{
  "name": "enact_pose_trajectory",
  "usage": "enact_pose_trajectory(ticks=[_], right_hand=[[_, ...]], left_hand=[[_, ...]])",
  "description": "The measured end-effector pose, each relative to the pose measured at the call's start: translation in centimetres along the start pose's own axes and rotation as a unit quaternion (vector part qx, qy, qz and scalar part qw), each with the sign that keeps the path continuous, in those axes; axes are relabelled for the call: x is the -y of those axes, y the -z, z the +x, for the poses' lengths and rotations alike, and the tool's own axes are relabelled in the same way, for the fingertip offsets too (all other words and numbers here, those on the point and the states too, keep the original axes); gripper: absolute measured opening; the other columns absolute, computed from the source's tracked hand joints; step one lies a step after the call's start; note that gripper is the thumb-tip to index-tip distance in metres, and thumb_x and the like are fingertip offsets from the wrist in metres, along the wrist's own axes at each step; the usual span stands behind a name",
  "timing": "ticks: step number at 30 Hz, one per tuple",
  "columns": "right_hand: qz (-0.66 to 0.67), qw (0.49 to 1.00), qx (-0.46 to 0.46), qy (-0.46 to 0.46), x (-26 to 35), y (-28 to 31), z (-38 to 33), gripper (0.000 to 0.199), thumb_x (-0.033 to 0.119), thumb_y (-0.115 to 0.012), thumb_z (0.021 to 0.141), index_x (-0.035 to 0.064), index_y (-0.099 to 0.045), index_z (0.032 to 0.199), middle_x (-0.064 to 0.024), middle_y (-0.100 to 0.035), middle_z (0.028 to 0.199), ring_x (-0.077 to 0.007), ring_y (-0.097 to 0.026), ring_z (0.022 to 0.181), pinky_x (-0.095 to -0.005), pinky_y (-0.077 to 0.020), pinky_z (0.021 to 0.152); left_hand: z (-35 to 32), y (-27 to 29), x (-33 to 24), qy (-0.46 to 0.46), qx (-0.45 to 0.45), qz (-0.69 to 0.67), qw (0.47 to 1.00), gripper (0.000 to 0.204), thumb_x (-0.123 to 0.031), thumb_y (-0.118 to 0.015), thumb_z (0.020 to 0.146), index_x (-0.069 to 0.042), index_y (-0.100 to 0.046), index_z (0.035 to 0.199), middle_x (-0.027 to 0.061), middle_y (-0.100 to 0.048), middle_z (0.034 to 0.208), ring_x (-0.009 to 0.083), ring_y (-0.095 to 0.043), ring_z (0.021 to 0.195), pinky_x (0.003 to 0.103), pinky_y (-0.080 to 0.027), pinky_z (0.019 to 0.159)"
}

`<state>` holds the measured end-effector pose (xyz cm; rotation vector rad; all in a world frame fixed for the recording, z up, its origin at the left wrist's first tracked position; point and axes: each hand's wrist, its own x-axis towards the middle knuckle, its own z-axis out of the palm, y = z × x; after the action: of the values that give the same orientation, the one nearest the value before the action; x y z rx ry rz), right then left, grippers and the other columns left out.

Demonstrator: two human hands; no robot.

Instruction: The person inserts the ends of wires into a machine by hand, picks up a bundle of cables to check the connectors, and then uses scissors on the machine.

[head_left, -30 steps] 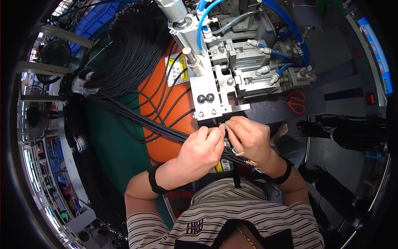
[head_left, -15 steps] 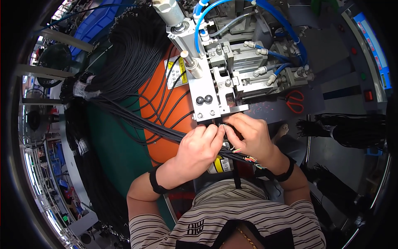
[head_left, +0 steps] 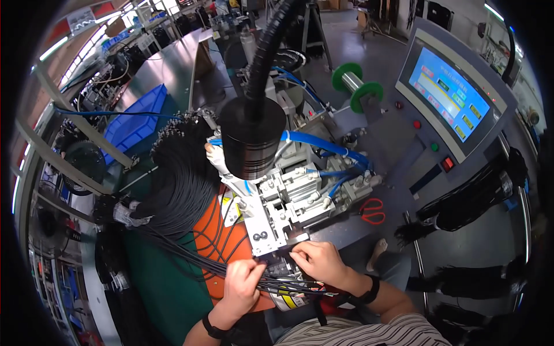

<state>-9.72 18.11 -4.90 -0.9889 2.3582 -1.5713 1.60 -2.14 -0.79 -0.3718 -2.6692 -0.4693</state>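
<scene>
My left hand [head_left: 241, 284] is closed in a pinch just in front of the white metal plate [head_left: 266, 247] of a pneumatic machine. Whatever lies between its fingertips is too small to make out. On the other side of that plate's front end, my right hand [head_left: 321, 262] has its thumb and fingers pressed together, their contents hidden. Beneath both hands runs a bundle of black cables [head_left: 216, 266]. Its ends, with thin coloured wires [head_left: 318, 286], stick out below my right hand.
A large coil of black cables [head_left: 183, 187] lies left of the machine over an orange mat [head_left: 209, 228]. Red-handled scissors [head_left: 372, 211] rest to the right. A black ribbed hose [head_left: 262, 63] and cylinder hang above. A lit touch screen [head_left: 447, 89] stands at the far right.
The view has tilted up, bringing the screen and a green wire spool into sight. My hands, together before, are now apart on either side of the machine's front end.
</scene>
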Motion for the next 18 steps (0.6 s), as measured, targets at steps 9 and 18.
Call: enact_pose_trajectory(ticks=[9, 18], right_hand=[[0.334, 0.926, 0.149, -0.098, 2.3, 0.3, -1.3, 0.015, 0.004, -0.069, 0.093, 0.0007, -0.069, 0.107, -0.0007, -0.067, 0.083, -0.0004, -0.057, 0.061, -0.0186, -0.0443, 0.052], [0.39, 0.898, 0.079, -0.187, 1.3, -0.9, -1.2, 0.016, 0.0, -0.067, 0.093, -0.0042, -0.065, 0.108, -0.0021, -0.067, 0.084, -0.0011, -0.058, 0.061, -0.0176, -0.0455, 0.053]], left_hand=[[-1.7, 0.5, -1.2, 0.031, 0.055, -0.068, 0.996, 0.031, -0.007, -0.076, 0.074, -0.004, -0.069, 0.104, 0.0082, -0.058, 0.069, 0.0262, -0.059, 0.058, 0.037, -0.045, 0.054], [0.9, -0.7, -1.5, 0.021, 0.002, -0.083, 0.996, 0.031, -0.01, -0.074, 0.076, -0.001, -0.065, 0.104, 0.0085, -0.057, 0.071, 0.0274, -0.057, 0.056, 0.039, -0.044, 0.053]])
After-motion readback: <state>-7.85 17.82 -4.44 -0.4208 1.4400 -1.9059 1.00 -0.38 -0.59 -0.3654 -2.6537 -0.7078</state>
